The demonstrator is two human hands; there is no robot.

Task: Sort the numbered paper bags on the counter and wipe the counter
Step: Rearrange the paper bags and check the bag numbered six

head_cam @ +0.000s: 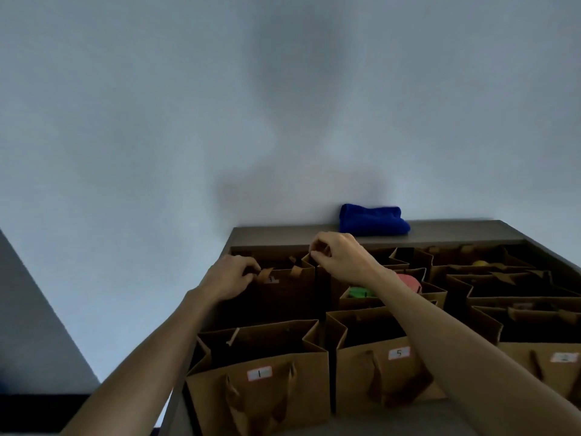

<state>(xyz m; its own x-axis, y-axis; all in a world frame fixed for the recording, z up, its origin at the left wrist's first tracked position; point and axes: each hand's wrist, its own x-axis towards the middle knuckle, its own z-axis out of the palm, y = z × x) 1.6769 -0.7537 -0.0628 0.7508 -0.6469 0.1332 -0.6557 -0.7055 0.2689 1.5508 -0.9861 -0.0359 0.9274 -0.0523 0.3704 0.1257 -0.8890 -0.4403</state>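
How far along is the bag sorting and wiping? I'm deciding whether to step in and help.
Early, it seems. Sorting is in hand: the left hand and right hand both pinch the top of a brown paper bag in the back row. In front, the bag labelled 1 stands beside the bag labelled 5, so the order looks unfinished. Wiping appears unstarted: the folded blue cloth lies against the wall on the grey counter.
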